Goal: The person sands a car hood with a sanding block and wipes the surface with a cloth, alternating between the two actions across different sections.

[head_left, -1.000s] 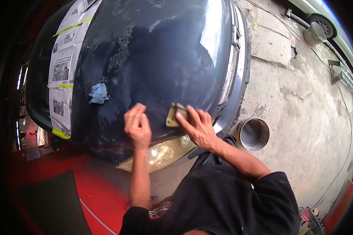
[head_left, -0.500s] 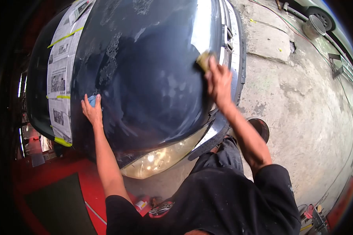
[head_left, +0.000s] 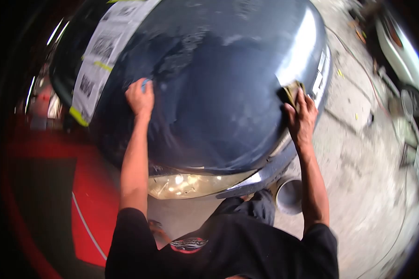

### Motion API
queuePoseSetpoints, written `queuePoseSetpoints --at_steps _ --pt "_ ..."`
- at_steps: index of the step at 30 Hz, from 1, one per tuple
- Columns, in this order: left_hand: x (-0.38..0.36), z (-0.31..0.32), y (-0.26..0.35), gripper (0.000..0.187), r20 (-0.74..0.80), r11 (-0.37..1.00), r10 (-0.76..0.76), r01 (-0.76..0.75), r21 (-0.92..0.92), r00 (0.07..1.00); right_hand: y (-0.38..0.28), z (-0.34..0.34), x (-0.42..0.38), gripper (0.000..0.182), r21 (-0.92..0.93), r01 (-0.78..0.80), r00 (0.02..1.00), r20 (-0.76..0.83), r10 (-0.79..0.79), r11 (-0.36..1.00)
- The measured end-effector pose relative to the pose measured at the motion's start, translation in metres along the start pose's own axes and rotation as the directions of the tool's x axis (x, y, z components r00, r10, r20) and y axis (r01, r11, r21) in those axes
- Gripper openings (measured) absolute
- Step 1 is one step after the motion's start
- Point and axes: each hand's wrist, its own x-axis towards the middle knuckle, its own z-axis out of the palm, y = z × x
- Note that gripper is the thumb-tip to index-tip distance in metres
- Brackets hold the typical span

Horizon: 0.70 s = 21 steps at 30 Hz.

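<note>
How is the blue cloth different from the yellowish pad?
The blue cloth is mostly hidden by the left hand; the yellowish pad pokes out past the right hand. The cloth is nearer the newspaper, the pad nearer the bright streak. Both are at the dark hood, each with a hand.

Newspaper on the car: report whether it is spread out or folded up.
Spread out. The newspaper runs in a long strip along the dark hood, its print showing, with yellow tape across it.
</note>
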Motion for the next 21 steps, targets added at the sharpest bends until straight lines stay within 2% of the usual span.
queuePoseSetpoints --at_steps 1,2,3,5,7,8,9,11,12,13,15,17,18,19,21 --pt "0.002 -0.003 0.012 0.017 -0.012 0.999 0.036 -0.037 -0.026 0.999 0.0 0.003 0.001 0.062 0.015 -0.052 0.998 0.023 0.052 0.999" --pt "0.002 -0.009 0.032 0.014 -0.032 0.992 0.08 -0.083 -0.095 0.996 0.001 0.004 0.003 0.061 -0.033 -0.015 0.999 0.03 0.016 0.999" --pt "0.005 -0.013 0.057 0.011 -0.052 0.977 0.129 -0.136 -0.166 0.99 -0.009 0.0 0.008 0.062 -0.053 0.053 0.997 0.063 -0.049 0.997" --pt "0.001 -0.026 0.104 0.015 0.022 0.942 0.166 -0.152 -0.298 0.986 -0.029 0.0 0.001 0.061 -0.006 0.219 0.959 0.186 -0.214 0.976" --pt "-0.009 -0.035 0.131 0.018 0.105 0.93 0.214 -0.169 -0.326 0.971 -0.065 -0.008 -0.002 0.062 0.067 0.438 0.822 0.374 -0.43 0.896" --pt "-0.013 -0.034 0.129 0.018 0.089 0.925 0.221 -0.18 -0.333 0.971 -0.085 -0.006 -0.001 0.063 0.084 0.462 0.772 0.453 -0.447 0.883" --pt "-0.013 -0.03 0.124 0.019 0.072 0.919 0.233 -0.196 -0.342 0.97 -0.095 0.002 0.01 0.064 0.116 0.539 0.718 0.455 -0.527 0.835" --pt "-0.007 -0.037 0.099 0.021 0.108 0.934 0.15 -0.105 -0.343 0.983 -0.111 0.026 0.047 0.064 0.15 0.57 0.709 0.407 -0.576 0.808" --pt "-0.005 -0.031 0.074 0.019 0.057 0.939 0.11 -0.085 -0.334 0.992 -0.118 0.043 0.074 0.061 0.177 0.605 0.692 0.365 -0.622 0.776" --pt "-0.003 -0.029 0.048 0.019 0.019 0.949 0.068 -0.058 -0.308 0.998 -0.124 0.064 0.099 0.057 0.126 0.618 0.692 0.38 -0.613 0.776" --pt "-0.006 -0.026 0.0 0.02 -0.012 0.98 -0.034 0.031 -0.197 0.999 -0.126 0.11 0.155 0.053 0.113 0.689 0.666 0.292 -0.686 0.716" --pt "-0.014 -0.02 -0.038 0.023 -0.018 0.992 -0.099 0.098 -0.083 0.995 -0.15 0.132 0.196 0.047 0.022 0.629 0.718 0.367 -0.592 0.777" --pt "-0.016 -0.019 -0.048 0.024 -0.019 0.993 -0.109 0.108 -0.053 0.994 -0.152 0.145 0.212 0.046 0.053 0.62 0.718 0.365 -0.593 0.783" --pt "-0.014 -0.019 -0.055 0.025 -0.023 0.993 -0.119 0.118 -0.024 0.993 -0.159 0.152 0.218 0.047 -0.005 0.611 0.736 0.37 -0.566 0.791" --pt "-0.01 -0.011 -0.062 0.024 -0.043 0.991 -0.137 0.136 -0.013 0.99 -0.157 0.148 0.218 0.047 0.064 0.625 0.701 0.39 -0.596 0.778"
